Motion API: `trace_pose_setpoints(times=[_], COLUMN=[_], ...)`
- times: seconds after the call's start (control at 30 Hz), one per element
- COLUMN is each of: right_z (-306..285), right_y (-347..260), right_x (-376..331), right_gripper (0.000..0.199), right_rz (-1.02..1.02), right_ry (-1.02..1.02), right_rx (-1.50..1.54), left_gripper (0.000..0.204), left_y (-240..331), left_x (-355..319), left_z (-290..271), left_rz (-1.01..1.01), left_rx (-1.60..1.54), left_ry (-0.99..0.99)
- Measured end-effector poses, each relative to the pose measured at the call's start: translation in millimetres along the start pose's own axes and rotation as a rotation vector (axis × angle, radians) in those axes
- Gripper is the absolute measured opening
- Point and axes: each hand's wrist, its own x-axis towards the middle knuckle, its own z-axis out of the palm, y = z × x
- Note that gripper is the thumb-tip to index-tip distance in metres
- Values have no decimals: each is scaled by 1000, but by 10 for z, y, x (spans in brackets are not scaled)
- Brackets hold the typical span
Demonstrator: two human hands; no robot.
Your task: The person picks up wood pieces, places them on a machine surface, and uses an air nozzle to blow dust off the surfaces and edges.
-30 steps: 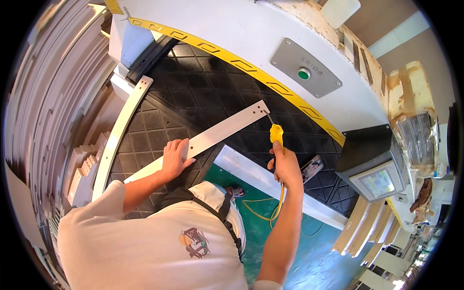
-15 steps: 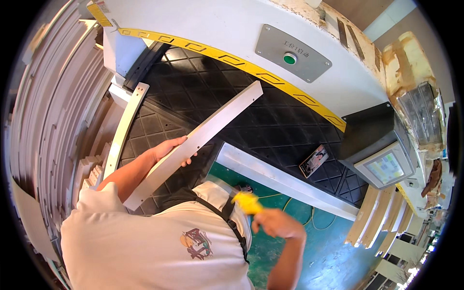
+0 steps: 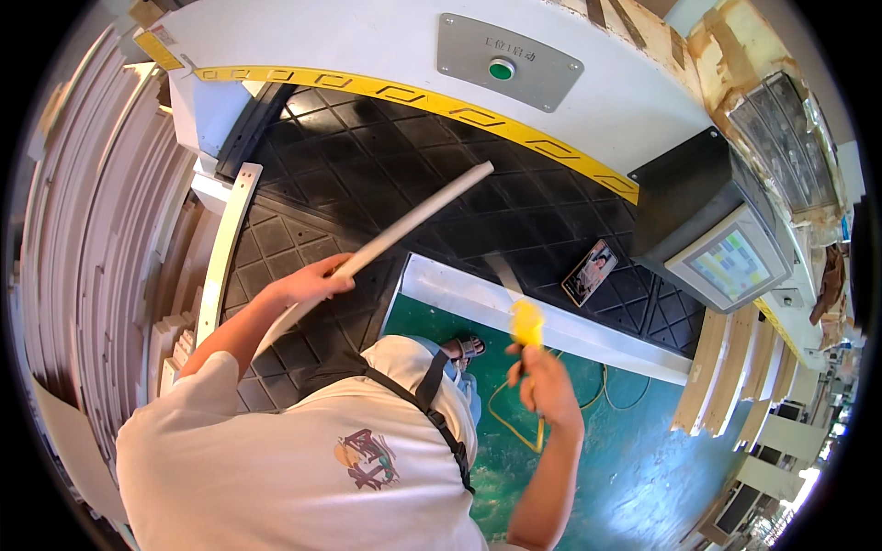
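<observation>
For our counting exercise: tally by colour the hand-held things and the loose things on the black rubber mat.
White: 2, the long white strip in the left hand and the curved white strip on the mat.
Yellow: 1, the yellow tool in the right hand.
Multicoloured: 1, the phone.
Total: 4

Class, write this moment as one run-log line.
left hand: holds long white strip, lifted over black mat | right hand: holds yellow tool | phone: lies on mat
</observation>
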Motion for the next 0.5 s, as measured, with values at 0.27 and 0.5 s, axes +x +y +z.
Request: trace_pose_setpoints(times=[0.27,0.5], right_z=[164,280], right_y=[-268,-49], right_x=[672,476], right_gripper=[59,46], right_rz=[-82,-111], right_ry=[305,157], right_rx=[-354,-186], left_gripper=[99,95], left_y=[-87,-20], left_x=[-11,-364], left_z=[459,540], left_rz=[235,265], left_rx=[1173,1177], left_ry=[626,706])
